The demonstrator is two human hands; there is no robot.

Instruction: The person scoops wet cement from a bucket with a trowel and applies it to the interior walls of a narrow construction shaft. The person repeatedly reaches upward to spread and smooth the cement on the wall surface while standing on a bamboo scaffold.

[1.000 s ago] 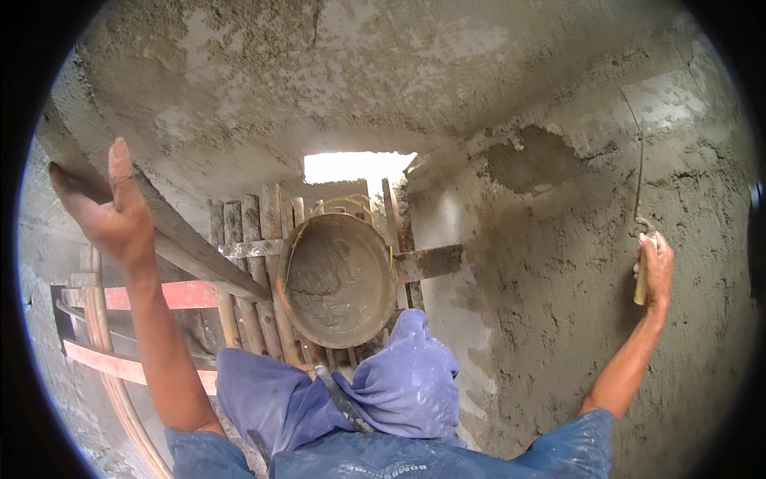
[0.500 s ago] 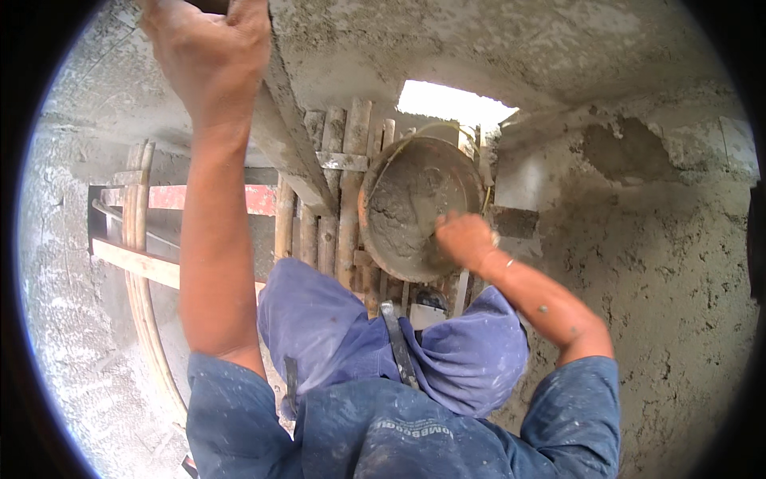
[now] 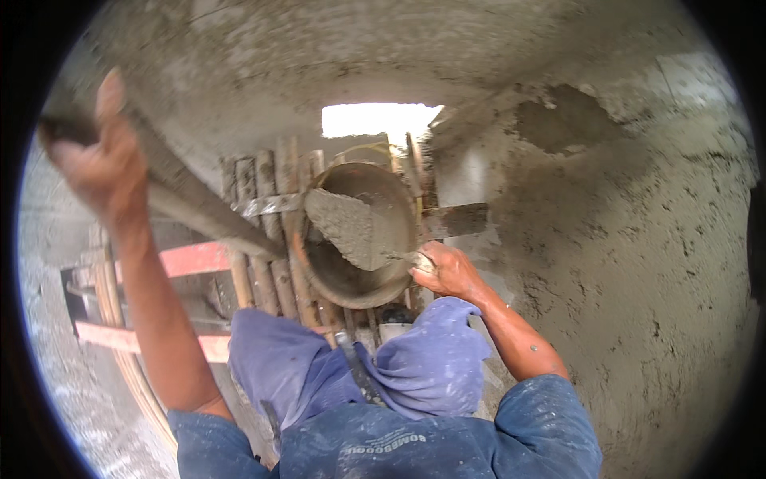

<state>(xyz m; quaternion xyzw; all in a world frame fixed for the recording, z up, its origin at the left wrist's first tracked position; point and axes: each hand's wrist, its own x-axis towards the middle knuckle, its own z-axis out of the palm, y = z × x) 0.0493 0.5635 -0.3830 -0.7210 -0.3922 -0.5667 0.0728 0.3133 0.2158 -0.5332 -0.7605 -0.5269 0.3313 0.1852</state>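
Note:
My right hand (image 3: 452, 270) is closed round the pale handle of a trowel. Wet grey mortar covers the trowel's blade (image 3: 343, 227), which is over the mouth of a round bucket (image 3: 353, 302). More mortar smears the bucket's inner wall. At upper left, my left hand (image 3: 120, 172) grips a long mortar-coated straightedge (image 3: 211, 211) near its upper end, with the thumb pointing up. Its fingers are partly blurred and hidden. The straightedge slants down to the right, its lower end close to the bucket's left side.
Beneath the bucket lies a platform of bamboo poles (image 3: 267, 283). Rough plaster covers the wall (image 3: 606, 295) at right, with a darker patch higher up. A bright opening (image 3: 379, 120) shows beyond the bucket. Red-painted boards (image 3: 191, 259) and bamboo uprights stand at left.
My right hand has drawn back, and the trowel now shows loaded with mortar above the bucket. My left hand has moved left and lower in view with the straightedge. The whole view has shifted.

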